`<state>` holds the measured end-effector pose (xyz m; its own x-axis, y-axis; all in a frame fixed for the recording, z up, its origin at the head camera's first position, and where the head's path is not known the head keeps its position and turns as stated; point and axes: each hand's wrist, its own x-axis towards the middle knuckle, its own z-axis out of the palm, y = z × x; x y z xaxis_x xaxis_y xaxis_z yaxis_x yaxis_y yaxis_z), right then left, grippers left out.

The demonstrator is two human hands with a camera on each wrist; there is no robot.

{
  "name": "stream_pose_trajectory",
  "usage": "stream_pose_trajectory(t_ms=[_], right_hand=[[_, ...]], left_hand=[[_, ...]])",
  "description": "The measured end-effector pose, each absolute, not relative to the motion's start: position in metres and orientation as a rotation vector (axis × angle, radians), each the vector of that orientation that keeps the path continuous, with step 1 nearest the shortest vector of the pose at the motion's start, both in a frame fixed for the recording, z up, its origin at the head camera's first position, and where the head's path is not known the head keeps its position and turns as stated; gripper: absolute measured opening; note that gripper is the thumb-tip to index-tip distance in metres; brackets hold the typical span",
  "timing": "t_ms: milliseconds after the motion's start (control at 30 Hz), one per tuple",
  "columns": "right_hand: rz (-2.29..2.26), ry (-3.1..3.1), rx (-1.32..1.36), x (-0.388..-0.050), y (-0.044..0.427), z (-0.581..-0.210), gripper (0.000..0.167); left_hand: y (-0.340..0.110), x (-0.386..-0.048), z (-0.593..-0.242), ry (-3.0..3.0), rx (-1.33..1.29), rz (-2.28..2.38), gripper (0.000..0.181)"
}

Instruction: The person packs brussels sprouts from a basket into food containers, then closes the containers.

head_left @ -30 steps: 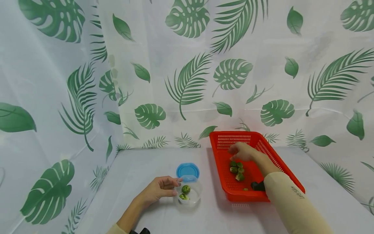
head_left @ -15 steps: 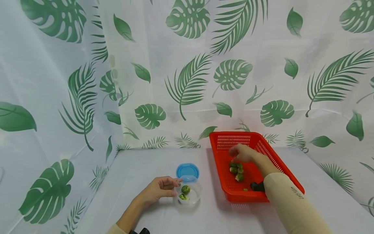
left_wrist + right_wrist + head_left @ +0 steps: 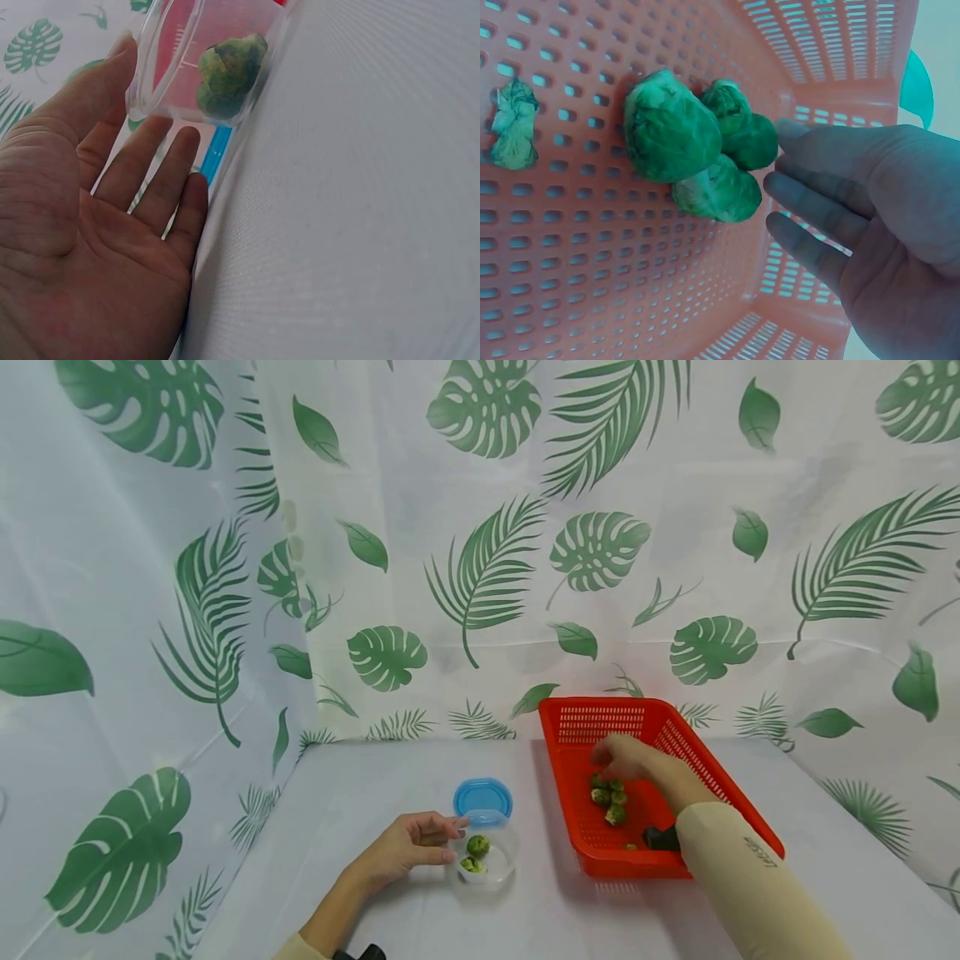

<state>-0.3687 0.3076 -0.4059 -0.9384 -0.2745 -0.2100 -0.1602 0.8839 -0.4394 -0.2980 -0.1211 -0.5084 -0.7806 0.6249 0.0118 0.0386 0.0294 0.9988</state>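
Beside the clear plastic container [image 3: 498,864], my left hand [image 3: 397,852] rests on the cloth, its thumb and fingertips at the rim. The left wrist view shows the fingers [image 3: 150,187] extended loosely and two sprouts [image 3: 229,71] inside the container [image 3: 184,94]. Over the red basket [image 3: 566,793], my right hand [image 3: 633,758] reaches down at a cluster of Brussels sprouts [image 3: 615,814]. In the right wrist view the thumb and fingers [image 3: 817,210] are spread at the edge of the cluster [image 3: 671,139], with no sprout between them.
A blue lid [image 3: 482,797] lies behind the container. A small leaf scrap [image 3: 514,124] is on the basket floor near its front edge. Leaf-patterned sheeting [image 3: 480,568] hangs behind and to the left of the white-covered table [image 3: 360,785].
My right hand has shifted slightly right and down, closer to the sprouts in the basket. My left hand and the container have stayed in place.
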Motion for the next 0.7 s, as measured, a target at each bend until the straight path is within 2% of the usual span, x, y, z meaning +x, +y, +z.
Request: stream_pose_trajectory(t_ms=[700], right_hand=[[-0.448,2.765,-0.353,-0.3727,0.3054,-0.4105,0.03]], left_hand=[[-0.1212,-0.2978,-0.5094,1.893,0.668,1.798,0.039]])
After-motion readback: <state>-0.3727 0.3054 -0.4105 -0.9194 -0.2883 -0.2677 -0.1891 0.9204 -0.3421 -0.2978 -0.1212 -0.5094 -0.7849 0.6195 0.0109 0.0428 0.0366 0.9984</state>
